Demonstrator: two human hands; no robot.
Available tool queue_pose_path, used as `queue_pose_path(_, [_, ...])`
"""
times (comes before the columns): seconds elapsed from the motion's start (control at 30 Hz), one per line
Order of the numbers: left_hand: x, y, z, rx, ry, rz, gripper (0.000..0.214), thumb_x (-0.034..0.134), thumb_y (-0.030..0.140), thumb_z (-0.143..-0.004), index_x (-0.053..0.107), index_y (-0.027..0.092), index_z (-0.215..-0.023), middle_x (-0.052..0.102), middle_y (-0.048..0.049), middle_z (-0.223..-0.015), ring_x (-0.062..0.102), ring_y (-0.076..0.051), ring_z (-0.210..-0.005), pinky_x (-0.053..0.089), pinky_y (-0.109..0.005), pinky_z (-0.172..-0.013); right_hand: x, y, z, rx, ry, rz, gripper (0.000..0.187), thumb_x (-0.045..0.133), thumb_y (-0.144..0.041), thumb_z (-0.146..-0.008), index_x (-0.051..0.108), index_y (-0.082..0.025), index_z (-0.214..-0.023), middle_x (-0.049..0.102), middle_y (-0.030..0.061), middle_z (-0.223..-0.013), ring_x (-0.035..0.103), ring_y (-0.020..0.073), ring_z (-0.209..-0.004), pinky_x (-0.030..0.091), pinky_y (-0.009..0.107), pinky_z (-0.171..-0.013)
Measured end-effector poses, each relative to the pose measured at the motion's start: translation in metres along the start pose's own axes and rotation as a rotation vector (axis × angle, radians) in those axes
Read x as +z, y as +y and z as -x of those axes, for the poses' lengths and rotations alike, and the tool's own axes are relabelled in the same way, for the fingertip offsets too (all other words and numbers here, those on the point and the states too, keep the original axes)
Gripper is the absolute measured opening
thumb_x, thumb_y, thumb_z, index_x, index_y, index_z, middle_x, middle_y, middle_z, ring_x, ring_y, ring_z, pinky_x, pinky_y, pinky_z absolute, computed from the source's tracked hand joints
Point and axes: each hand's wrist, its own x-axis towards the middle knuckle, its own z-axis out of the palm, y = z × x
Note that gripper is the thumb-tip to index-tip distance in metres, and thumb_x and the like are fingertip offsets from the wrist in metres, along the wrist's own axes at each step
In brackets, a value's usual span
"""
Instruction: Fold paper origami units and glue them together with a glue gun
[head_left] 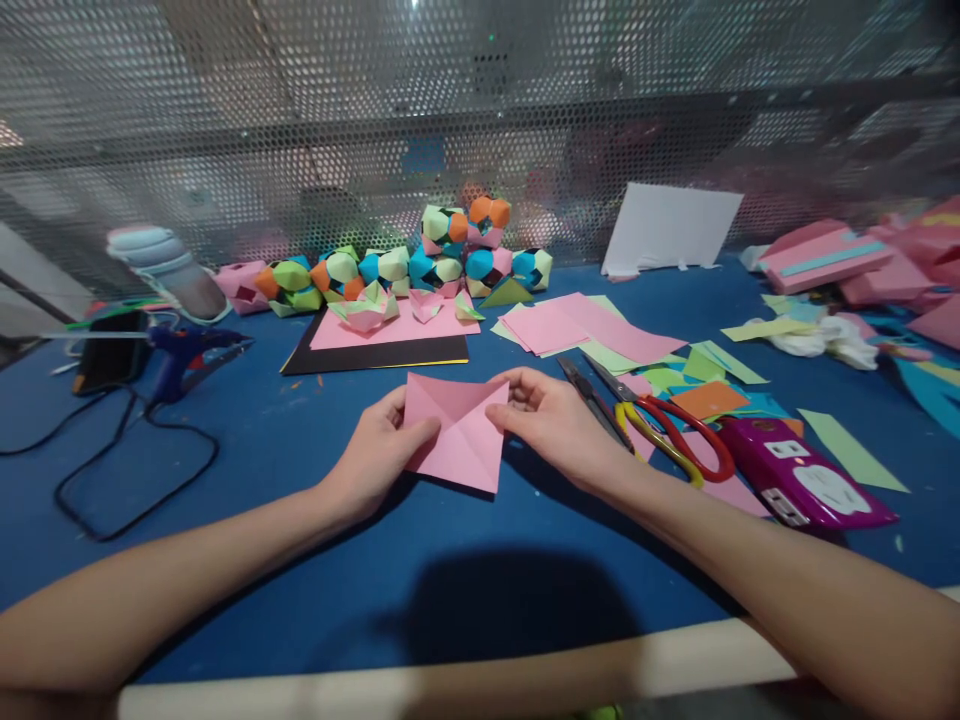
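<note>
A square of pink paper (459, 455) with crossing creases is held up a little above the blue table. My left hand (379, 445) pinches its left edge, thumb on the near face and fingers behind. On the opposite edge my right hand (551, 420) grips the sheet the same way, its thumb near the upper right corner. The paper bends inward between the two hands, with its top edge dipping in the middle. Just right of my right hand lie scissors with red and yellow handles (667, 430) and a dark cutter (596, 400).
Folded paper balls (390, 268) line the back by a perforated metal screen (315, 110). Pink sheets (592, 325) lie behind my right hand. A purple case (810, 480) sits at right. A blue glue gun (187, 355), its cord and a bottle (165, 270) stand left.
</note>
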Motion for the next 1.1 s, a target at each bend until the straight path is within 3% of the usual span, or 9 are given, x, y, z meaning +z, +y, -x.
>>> queue_pose_path(0.37, [0.0014, 0.0022, 0.0022, 0.007, -0.041, -0.029, 0.033, 0.062, 0.023, -0.071, 0.06, 0.017, -0.104, 0.068, -0.0017, -0.093, 0.061, -0.018, -0.082, 0.047, -0.028, -0.072, 0.0003, 0.0013, 0.0002, -0.021, 0.019, 0.055, 0.023, 0.059, -0.021, -0.07, 0.06, -0.017, -0.093, 0.05, -0.0053, -0.063, 0.048, 0.0105, -0.059, 0.035, 0.025, -0.054])
queue_pose_path(0.7, [0.0018, 0.0033, 0.0066, 0.019, -0.046, -0.064, 0.015, 0.058, 0.026, -0.078, 0.06, 0.019, -0.091, 0.064, 0.0031, -0.084, 0.056, -0.013, -0.075, 0.044, -0.022, -0.067, 0.0018, 0.0013, 0.0018, -0.034, 0.014, -0.001, 0.026, 0.059, -0.021, -0.071, 0.057, -0.017, -0.097, 0.053, -0.0045, -0.067, 0.05, 0.01, -0.061, 0.039, 0.025, -0.058])
queue_pose_path(1.1, [0.0009, 0.0003, 0.0057, -0.017, -0.062, -0.029, 0.02, 0.059, 0.028, -0.077, 0.06, 0.018, -0.094, 0.064, 0.0006, -0.084, 0.056, -0.014, -0.076, 0.044, -0.023, -0.066, 0.0033, 0.0051, 0.0033, 0.094, -0.01, 0.083, 0.027, 0.059, -0.019, -0.067, 0.055, -0.02, -0.093, 0.058, -0.0041, -0.066, 0.052, 0.012, -0.058, 0.038, 0.024, -0.052])
